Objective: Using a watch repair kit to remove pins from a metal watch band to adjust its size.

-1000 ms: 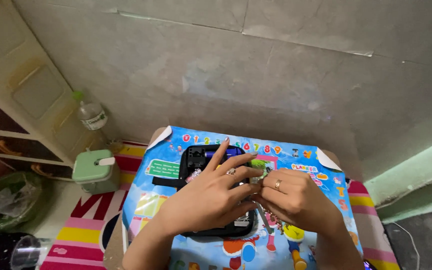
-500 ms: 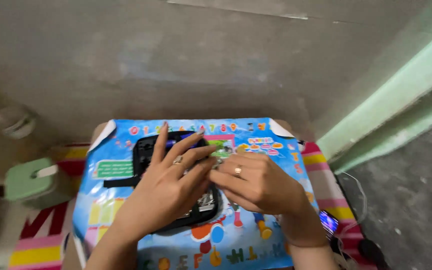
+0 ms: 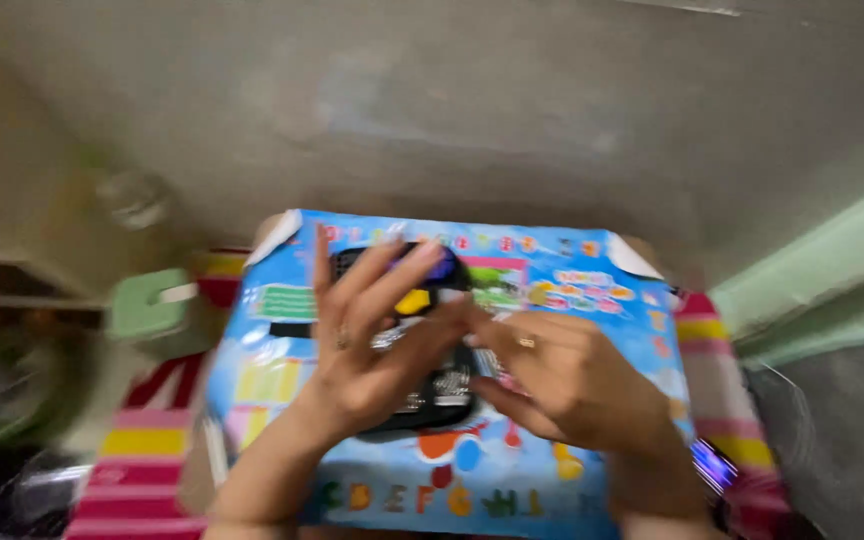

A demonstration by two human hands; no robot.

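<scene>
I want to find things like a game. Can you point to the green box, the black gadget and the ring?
green box (image 3: pixel 149 303), head view, on its lid top.
black gadget (image 3: pixel 439 393), head view, on its lower part between the hands.
ring (image 3: pixel 526 342), head view, on the band around the right hand's finger.

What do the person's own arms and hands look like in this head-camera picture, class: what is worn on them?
Both forearms are bare, with no sleeves in view. The left hand wears a ring on one finger, blurred. The right hand wears a gold-coloured ring on one finger. No gloves; a watch or bracelet cannot be made out in the blur.
</scene>
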